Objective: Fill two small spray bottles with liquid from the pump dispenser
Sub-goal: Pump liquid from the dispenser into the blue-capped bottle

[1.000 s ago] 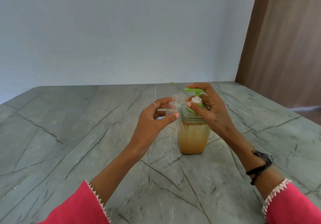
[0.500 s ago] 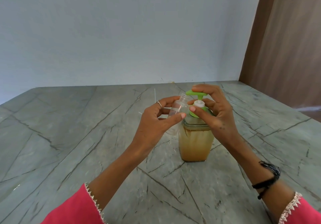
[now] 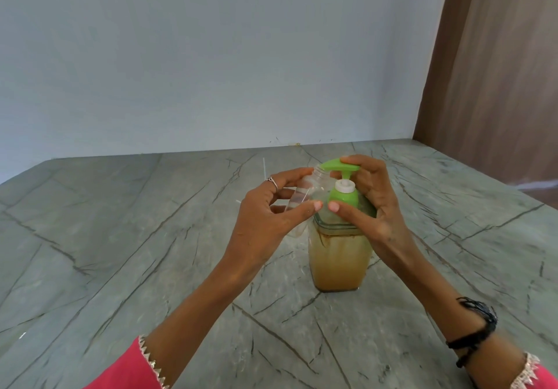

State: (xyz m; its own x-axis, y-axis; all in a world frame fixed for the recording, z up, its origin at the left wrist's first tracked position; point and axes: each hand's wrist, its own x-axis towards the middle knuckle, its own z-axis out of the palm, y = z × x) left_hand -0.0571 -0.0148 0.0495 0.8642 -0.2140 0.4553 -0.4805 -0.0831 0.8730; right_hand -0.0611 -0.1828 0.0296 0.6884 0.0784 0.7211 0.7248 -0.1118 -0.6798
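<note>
A clear square pump dispenser (image 3: 338, 260) holding cloudy amber liquid stands on the grey marble table (image 3: 120, 252). Its green pump head (image 3: 338, 165) points left. My left hand (image 3: 268, 216) grips a small clear spray bottle (image 3: 314, 190), uncapped and tilted, with its open neck right under the green spout. My right hand (image 3: 371, 204) is wrapped around the pump: fingers lie over the green head and the thumb rests against the green collar. I cannot make out any liquid in the small bottle. Only one spray bottle shows.
A thin white dip tube (image 3: 264, 168) lies on the table behind my left hand. A pale wall closes the table's far side and a brown wooden panel (image 3: 498, 71) stands at the right. My sleeves are pink, and a black bracelet circles my right wrist.
The small bottle has tilted and its neck has risen under the spout. The view has shifted slightly. My right hand stays on the pump head.
</note>
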